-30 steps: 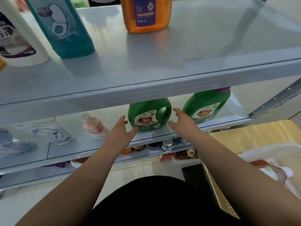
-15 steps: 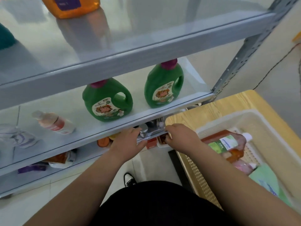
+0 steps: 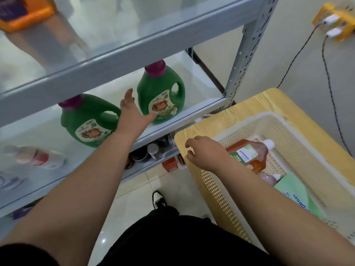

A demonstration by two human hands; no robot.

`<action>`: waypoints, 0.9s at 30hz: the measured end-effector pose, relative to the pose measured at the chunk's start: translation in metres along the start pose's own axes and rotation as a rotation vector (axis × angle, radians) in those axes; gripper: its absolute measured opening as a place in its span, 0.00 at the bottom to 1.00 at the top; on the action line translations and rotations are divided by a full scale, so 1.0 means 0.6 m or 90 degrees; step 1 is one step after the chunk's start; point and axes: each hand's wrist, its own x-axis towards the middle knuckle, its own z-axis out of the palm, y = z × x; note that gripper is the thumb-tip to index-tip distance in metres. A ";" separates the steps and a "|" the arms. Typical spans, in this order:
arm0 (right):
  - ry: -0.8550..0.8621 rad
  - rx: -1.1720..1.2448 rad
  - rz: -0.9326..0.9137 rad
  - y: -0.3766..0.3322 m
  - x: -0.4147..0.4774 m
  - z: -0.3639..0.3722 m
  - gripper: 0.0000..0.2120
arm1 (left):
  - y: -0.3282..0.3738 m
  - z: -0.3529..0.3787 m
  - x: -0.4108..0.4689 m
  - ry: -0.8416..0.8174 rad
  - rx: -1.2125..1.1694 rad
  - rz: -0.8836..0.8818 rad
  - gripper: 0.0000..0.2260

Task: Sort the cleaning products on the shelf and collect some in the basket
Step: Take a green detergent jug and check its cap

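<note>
Since half a second ago the left hand (image 3: pixel 132 114) has lifted off the shelf's front edge and reached into the middle shelf (image 3: pixel 201 104), and the right hand (image 3: pixel 203 152) has drifted right, over the near corner of the basket (image 3: pixel 217 191).

Just left of centre, the left hand is spread wide between the two green jugs. Its fingers point into the gap and its thumb crosses the label of the right jug (image 3: pixel 165 93); I cannot tell whether it touches. The left jug (image 3: pixel 86 120) stands upright just beside the wrist.

The right hand hovers with its fingers loosely curled and holds nothing.

At lower right, the basket sits on a wooden table (image 3: pixel 255 104). It holds an orange bottle (image 3: pixel 249 150) lying on its side and a green pouch (image 3: pixel 295 196). At the left edge of the frame a pink bottle (image 3: pixel 38 157) lies on the shelf, blurred.
</note>
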 end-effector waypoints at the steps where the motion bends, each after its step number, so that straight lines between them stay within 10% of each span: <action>1: 0.008 -0.003 -0.002 -0.002 0.007 -0.004 0.16 | 0.005 -0.001 0.017 -0.006 0.001 -0.005 0.50; 16: 0.089 0.078 0.111 -0.016 0.092 -0.037 0.17 | 0.006 -0.006 0.072 -0.122 -0.130 0.046 0.34; 23: 0.204 0.657 0.282 0.002 0.051 -0.020 0.39 | -0.018 0.006 0.012 -0.226 -0.355 -0.059 0.27; 27: 0.153 0.862 0.309 0.018 0.013 -0.002 0.18 | -0.007 0.028 -0.028 -0.291 -0.439 -0.141 0.32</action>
